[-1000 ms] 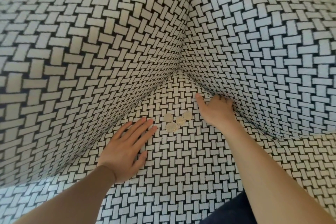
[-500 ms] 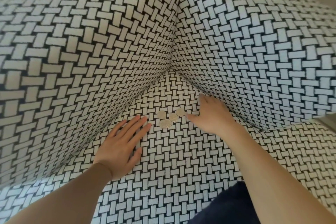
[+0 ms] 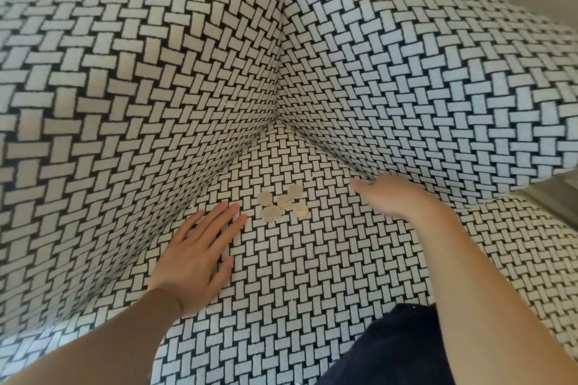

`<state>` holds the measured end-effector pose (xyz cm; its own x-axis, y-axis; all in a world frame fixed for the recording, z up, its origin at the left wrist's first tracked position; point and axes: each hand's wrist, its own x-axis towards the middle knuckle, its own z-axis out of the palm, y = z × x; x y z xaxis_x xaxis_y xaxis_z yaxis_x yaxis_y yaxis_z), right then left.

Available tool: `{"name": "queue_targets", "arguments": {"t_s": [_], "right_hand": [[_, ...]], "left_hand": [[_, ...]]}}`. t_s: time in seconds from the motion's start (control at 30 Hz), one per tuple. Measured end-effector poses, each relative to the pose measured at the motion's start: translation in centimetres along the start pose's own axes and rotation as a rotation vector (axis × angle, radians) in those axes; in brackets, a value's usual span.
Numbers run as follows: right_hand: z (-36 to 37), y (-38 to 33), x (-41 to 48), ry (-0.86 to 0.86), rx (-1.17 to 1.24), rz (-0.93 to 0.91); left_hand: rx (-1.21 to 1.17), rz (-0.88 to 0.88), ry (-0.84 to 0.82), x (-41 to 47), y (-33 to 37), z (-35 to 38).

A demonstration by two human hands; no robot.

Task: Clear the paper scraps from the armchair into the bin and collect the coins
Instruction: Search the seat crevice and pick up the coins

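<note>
Fifth coin joins the coins (image 3: 283,204); pile ready to scoop. Your right hand (image 3: 397,197) withdraws, fingers unreadable; left hand (image 3: 200,250) flat, fingers straight.

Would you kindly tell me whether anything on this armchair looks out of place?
Yes: five coins lie loose in a cluster on the armchair seat, between the left hand and right hand, near the back corner. Coins do not belong on upholstery. The fabric looks undamaged.
</note>
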<state>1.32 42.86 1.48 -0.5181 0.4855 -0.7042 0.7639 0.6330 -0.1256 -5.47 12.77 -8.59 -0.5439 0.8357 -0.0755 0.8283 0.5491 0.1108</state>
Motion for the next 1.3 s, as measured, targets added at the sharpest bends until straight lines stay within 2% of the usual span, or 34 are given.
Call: {"name": "queue_targets", "arguments": {"t_s": [0.1,0.23,0.3,0.43,0.5,0.6,0.77,0.87,0.93,1.2,1.3], "right_hand": [[0.3,1.5,2.0,-0.051,0.066,0.15],[1.6,1.3,3.4,0.009,0.056,0.216],[2.6,1.4,4.0,0.026,-0.023,0.217],[2.9,2.3,3.3,0.196,-0.173,0.135],[2.8,2.6,2.8,0.228,-0.221,0.116],[2.5,2.7,2.3,0.225,-0.251,0.121],[2.5,0.5,2.1,0.458,-0.206,0.012],[3.6,-1.2,2.9,0.344,-0.077,0.042],[4.3,-1.6,3.9,0.302,-0.073,0.076],[4.3,-1.0,5.8,0.261,-0.021,0.085],[4.4,-0.2,6.0,0.271,0.031,0.022]], "left_hand": [[-0.002,0.001,0.001,0.0,-0.1,0.0],[-0.008,-0.009,0.002,0.0,0.0,0.0],[-0.008,-0.008,0.003,0.1,0.0,0.1],[0.0,-0.009,0.002,0.0,0.0,0.1],[0.003,-0.009,-0.001,0.0,0.0,0.1],[0.005,-0.012,-0.005,-0.1,0.0,0.1],[0.011,-0.011,-0.007,0.1,0.0,-0.1],[-0.002,-0.009,-0.017,0.0,0.1,-0.2],[0.0,-0.008,-0.014,0.1,0.0,-0.2],[-0.012,-0.013,-0.008,0.0,0.2,-0.1],[-0.014,-0.013,0.0,0.0,0.2,-0.1]]}}
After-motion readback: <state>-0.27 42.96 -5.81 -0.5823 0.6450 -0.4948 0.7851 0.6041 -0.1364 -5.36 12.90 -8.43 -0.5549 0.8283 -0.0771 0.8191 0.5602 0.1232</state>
